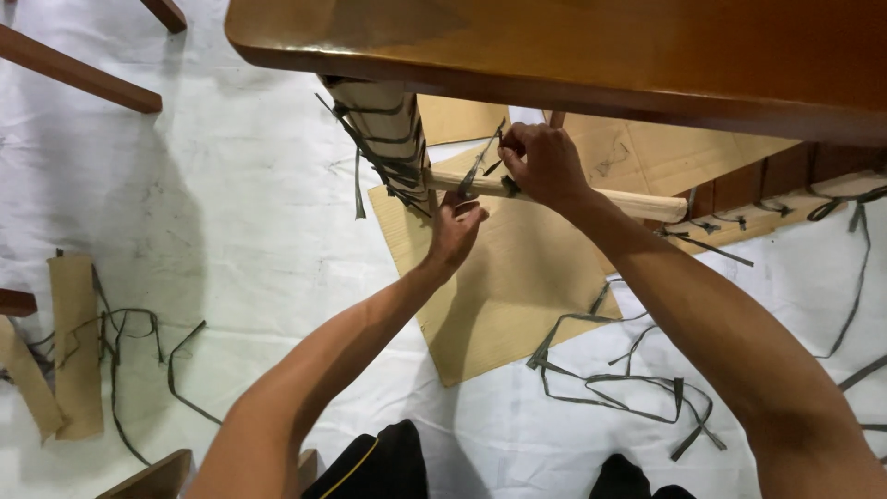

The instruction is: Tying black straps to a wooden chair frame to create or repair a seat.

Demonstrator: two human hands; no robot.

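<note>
Here, the right hand (545, 162) pinches a dark strap (480, 164) above the pale wooden rung (628, 203); the left hand (455, 226), below the rung, closes on the strap's lower end; cardboard sheet (504, 296) beneath.

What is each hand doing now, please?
Left hand: closed, pinching thin grey-green strap under pale wooden rung.
Right hand: closed, gripping the same strap on top.

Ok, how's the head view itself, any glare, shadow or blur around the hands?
Head view: sharp around the left hand and right hand at the pale wooden rail; soft glare on the varnished wooden top; that top's shadow darkens the wrapped leg; arm shadows fall on the cardboard sheet; the frame's edges bend slightly.
</note>
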